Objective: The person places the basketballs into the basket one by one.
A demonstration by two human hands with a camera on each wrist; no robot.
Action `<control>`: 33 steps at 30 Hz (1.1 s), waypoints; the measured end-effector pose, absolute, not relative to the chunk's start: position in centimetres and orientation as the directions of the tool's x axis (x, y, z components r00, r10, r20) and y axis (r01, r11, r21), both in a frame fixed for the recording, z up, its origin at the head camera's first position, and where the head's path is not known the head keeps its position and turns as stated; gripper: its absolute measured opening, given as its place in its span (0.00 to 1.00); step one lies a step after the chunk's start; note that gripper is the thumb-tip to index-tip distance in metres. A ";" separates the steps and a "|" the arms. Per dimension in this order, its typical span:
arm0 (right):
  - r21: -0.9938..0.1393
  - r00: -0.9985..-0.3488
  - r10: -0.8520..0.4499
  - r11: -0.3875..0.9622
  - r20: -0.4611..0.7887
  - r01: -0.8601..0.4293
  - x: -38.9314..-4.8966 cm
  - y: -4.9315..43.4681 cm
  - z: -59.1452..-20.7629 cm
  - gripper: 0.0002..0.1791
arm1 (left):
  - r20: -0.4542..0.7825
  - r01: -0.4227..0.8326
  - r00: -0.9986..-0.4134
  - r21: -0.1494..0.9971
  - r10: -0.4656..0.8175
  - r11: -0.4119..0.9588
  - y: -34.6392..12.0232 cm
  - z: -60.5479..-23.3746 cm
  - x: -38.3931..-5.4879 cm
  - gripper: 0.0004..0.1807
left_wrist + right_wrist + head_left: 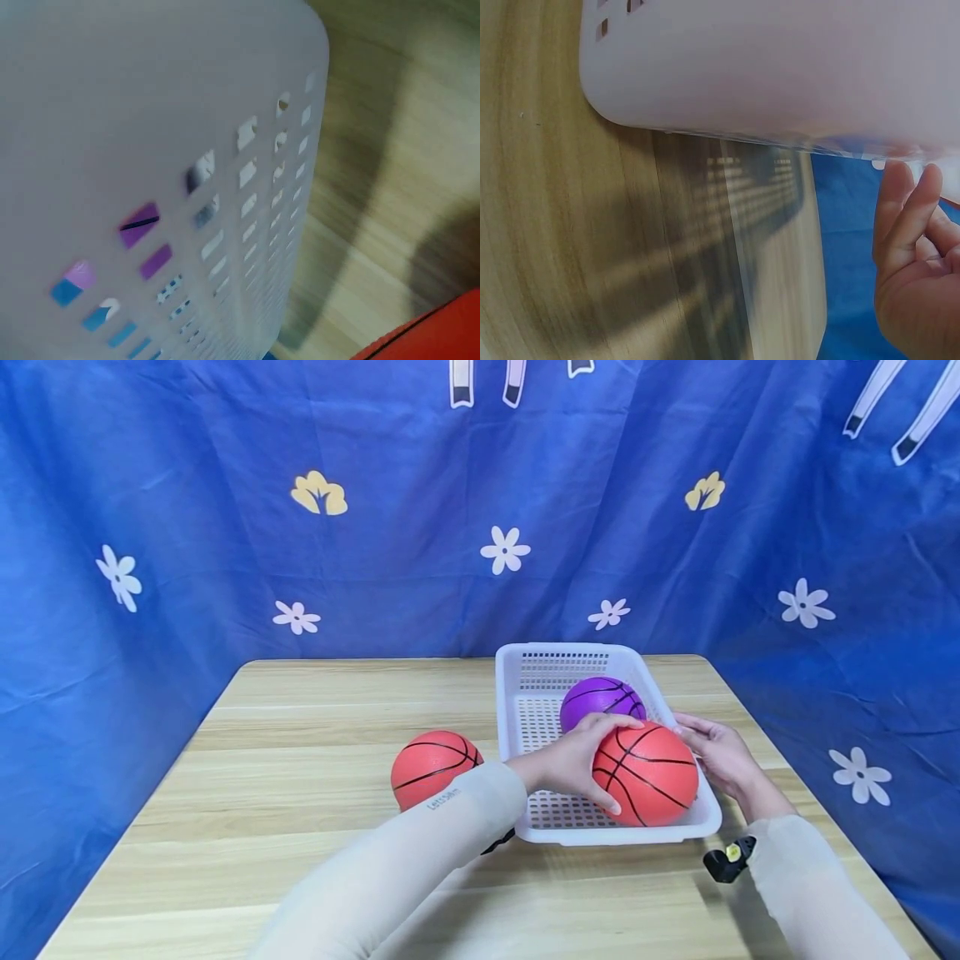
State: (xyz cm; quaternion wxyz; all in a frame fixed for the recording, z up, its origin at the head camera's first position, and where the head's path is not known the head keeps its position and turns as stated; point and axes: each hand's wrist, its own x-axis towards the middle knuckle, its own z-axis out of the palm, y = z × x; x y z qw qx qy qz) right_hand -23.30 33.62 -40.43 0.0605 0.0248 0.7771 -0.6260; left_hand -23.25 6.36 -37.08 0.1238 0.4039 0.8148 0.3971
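A: What does the left grip (573,764) have?

B: A red ball (652,781) with black lines. The fingers go over the top and the thumb sits low down, stretched wide to hold it.

A: Where is that ball?

B: At the white basket's (600,836) near right corner, inside the rim. I can't tell if it sits on the bottom or is held up a bit.

A: And the right grip (723,756)?

B: Just outside the basket's right side — its fingertips are up at the rim. I can't tell if they pinch it.

A: I see a purple ball (596,697) too!

B: Yes, it is in the basket, farther back, by the right wall. From the left wrist, bits of purple show through the basket's holes.

A: Is there one more ball?

B: The other red ball (431,768) is on the wooden surface (300,735), just left of the basket. The left sleeve (420,852) hides part of it.

A: What hangs behind the basket?

B: A blue cloth (405,568) — it has white flowers (505,551) on it.
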 end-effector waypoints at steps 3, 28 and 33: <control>-0.970 -0.991 -0.035 0.215 -0.126 0.116 -23.3 33.6 -40.4 0.34 | 0.112 0.538 -0.653 0.765 0.749 0.355 6.5 -37.4 -23.1 0.58; -0.977 -0.993 -0.050 0.188 -0.110 0.098 -23.5 33.5 -40.4 0.33 | 0.185 0.593 -0.649 0.731 0.738 0.338 3.6 -35.2 -22.9 0.64; -0.974 -0.993 -0.050 0.206 -0.108 0.096 -23.2 33.5 -40.4 0.34 | 0.239 0.592 -0.660 0.749 0.712 0.297 2.6 -33.9 -23.4 0.62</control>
